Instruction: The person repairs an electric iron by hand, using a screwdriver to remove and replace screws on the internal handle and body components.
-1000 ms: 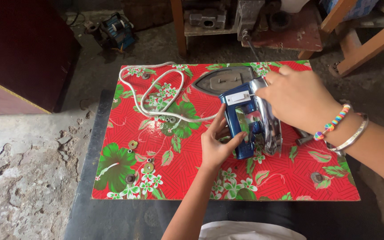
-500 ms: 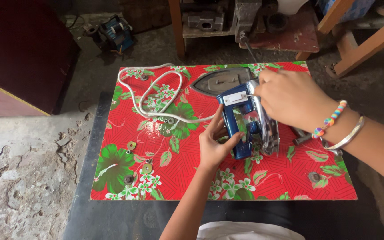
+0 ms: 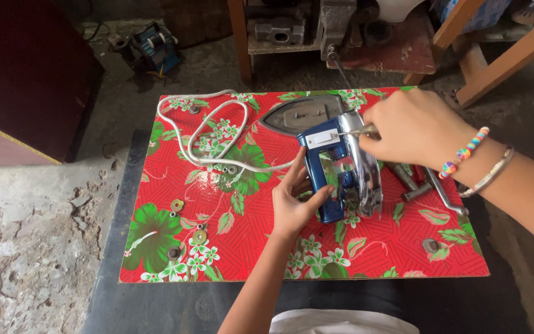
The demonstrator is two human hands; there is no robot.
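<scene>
My left hand (image 3: 295,201) rests against the near side of the blue body of a clothes iron (image 3: 340,170), which stands tipped on its side on the table (image 3: 174,185), right of the middle; my left fingers (image 3: 296,176) are spread and lie flat on the blue plastic, thumb curled round its lower edge, steadying it and not pinching. The iron's chrome cover (image 3: 366,173) faces right, and its grey soleplate (image 3: 298,114) lies flat just behind the body, pointed end to the left. My right hand (image 3: 412,127) comes in from the right over the top of the iron, fingers pressed together round a thin metal tool (image 3: 353,132), a screwdriver as far as I can tell, whose tip touches the upper end of the body by a small white label. I wear a beaded bracelet (image 3: 461,151) and a metal bangle (image 3: 489,173) on that wrist. The white power cord (image 3: 208,133) lies in loose loops on the left half of the table and runs toward the iron. The table is covered by a red floral cloth with green leaves (image 3: 248,216), and small screws and washers (image 3: 177,204) are scattered on its left part. More metal tools (image 3: 421,185) lie just right of the iron, partly under my right wrist. Beyond the far edge, on the concrete floor, sit a small blue device (image 3: 156,49) and wooden furniture legs (image 3: 502,55).
</scene>
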